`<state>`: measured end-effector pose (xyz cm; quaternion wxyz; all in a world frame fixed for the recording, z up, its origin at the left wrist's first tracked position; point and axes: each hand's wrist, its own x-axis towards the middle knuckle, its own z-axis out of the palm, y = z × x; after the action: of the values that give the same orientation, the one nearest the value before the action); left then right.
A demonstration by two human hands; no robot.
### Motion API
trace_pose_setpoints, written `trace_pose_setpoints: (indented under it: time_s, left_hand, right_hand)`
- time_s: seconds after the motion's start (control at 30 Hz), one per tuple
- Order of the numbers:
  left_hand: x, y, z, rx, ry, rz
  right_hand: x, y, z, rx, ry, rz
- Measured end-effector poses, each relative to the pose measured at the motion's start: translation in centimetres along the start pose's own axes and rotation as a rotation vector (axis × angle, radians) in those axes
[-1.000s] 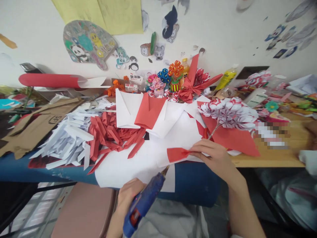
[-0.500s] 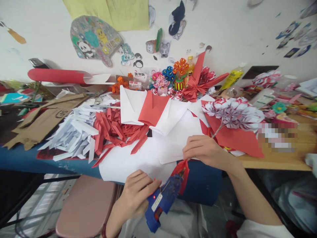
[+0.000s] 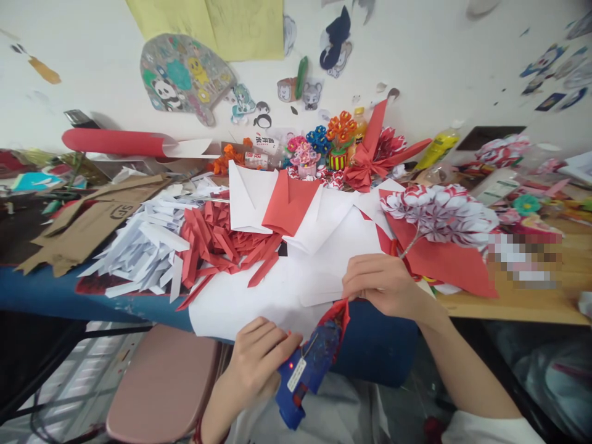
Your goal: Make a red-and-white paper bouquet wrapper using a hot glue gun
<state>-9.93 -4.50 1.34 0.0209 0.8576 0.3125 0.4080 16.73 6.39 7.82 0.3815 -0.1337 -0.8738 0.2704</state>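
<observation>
My left hand is wrapped round a blue glue gun with a small red light, below the table's front edge. The gun's tip points up and right, into a folded red paper piece. My right hand pinches the top end of that red piece. Behind my hands lie white sheets. A pile of folded red strips and a pile of white strips rest to the left. Where the tip meets the paper is hard to make out.
Folded white and red papers stand behind the sheets. A red and white paper flower bunch lies at the right on red paper. Torn cardboard is at the left. A pink stool stands below.
The glue gun's tip has gone deeper into the red piece, which now wraps closer round it. My hands have barely moved; the whole view has shifted slightly.
</observation>
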Motion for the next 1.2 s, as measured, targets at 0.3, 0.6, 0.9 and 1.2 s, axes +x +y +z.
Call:
trace_pose_setpoints:
  time_s: [0.3,0.6,0.9,1.2]
  left_hand:
    - [-0.4,0.2,-0.1,-0.066,-0.075,-0.046]
    - [-1.2,-0.2,0.5,-0.036,-0.057,-0.079]
    - [-1.2,-1.0,1.9,-0.058,0.004,-0.169]
    - [0.4,-2.2,2.5,0.157,-0.136,-0.273]
  right_hand:
    - [0.4,-0.1,0.3,-0.002,0.003,-0.007]
    - [0.7,0.5,-0.1,-0.026,-0.057,-0.016]
    - [1.4,1.7,-0.7,-0.044,-0.029,0.035]
    - [-0.3,5.1,0.0,-0.158,0.053,0.336]
